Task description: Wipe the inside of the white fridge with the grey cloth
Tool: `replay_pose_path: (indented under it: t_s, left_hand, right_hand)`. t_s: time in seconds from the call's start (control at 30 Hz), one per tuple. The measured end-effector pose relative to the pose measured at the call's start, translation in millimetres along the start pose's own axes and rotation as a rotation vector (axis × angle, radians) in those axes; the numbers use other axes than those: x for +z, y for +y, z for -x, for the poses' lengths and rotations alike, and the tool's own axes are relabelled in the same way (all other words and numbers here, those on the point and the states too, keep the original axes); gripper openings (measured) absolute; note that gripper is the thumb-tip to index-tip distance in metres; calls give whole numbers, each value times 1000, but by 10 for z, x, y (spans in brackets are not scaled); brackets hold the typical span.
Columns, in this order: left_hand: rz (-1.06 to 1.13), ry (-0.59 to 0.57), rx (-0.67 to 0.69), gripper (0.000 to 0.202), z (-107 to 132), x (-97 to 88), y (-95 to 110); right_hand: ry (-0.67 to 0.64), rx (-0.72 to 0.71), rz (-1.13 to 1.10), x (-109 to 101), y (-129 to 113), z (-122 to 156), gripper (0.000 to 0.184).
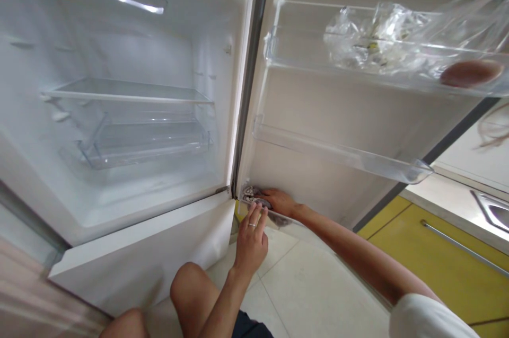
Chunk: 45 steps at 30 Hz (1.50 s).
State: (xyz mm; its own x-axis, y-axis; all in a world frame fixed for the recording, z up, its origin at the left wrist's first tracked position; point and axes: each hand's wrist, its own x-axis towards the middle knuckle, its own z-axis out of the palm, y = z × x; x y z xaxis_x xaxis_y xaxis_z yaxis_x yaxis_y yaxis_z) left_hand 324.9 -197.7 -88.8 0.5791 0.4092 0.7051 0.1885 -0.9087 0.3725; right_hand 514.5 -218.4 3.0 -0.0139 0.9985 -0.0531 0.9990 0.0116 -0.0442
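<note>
At the hinge end of the fridge door's lowest shelf (pixel 296 228), my right hand (pixel 280 202) reaches inside and presses a bunched, grey-and-white patterned cloth (pixel 251 195) into the corner. Its fingertips are partly hidden by the cloth. My left hand (pixel 253 237), with a ring on one finger, is in front of the same shelf corner. Its fingers are stretched out and their tips touch the shelf's front edge near the cloth. The clear plastic shelf is fixed to the opened fridge door (pixel 318 110).
Left of the door is the open fridge compartment (pixel 139 57) with a glass shelf (pixel 131 89) and a clear drawer (pixel 147 142). The top door shelf (pixel 298 49) holds plastic bags (pixel 377 36) and a reddish-brown item (pixel 471 73). Yellow cabinets (pixel 433 253) stand at right.
</note>
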Motion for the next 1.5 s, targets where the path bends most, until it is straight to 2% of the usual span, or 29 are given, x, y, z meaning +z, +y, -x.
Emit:
replay_pose_path:
  t_s: [0.23,0.43,0.5,0.6,0.7,0.8,0.87,0.93,1.03,1.13,1.33,1.5]
  left_hand:
    - [-59,-73,4,68,-54,-98,-35]
    - [-66,-63,-14,65,-64,-76,-15]
    - [-46,-58,-36,62,-89,-78,-3]
    - [-16,-50,-52,57,-134,-86,15]
    - [-14,-45,-61,54,-160,-84,34]
    - [-18,-39,-69,54,-158,-72,49]
    - [-18,-41,-65,54,-144,-65,54]
    - [-17,-46,-65,56,-126,-63,54]
    - [-12,-59,-66,58,-93,-70,48]
    - [-1,-75,-59,62,-58,-83,35]
    - [35,-82,-65,65,-11,-81,22]
    - [116,-125,-102,68,-19,-59,-4]
  right_hand:
    - [-88,-8,39,-152,61,302,43]
    - [-58,82,151,-238,202,924,44]
    - [-19,117,229,-288,278,1167,53]
    - [156,162,374,-376,395,1531,68]
    - [519,253,533,-460,462,1833,58]
    - [853,394,640,-533,457,1998,50]
    - [953,434,669,-565,426,2030,50]
    - [974,409,676,-569,383,2027,50]
    - [956,346,622,-520,298,2015,48]
    - [948,362,479,-432,187,2038,44]
    - [1082,320,223,-280,-96,2170,41]
    - [1131,301,-66,-330,-417,2164,37]
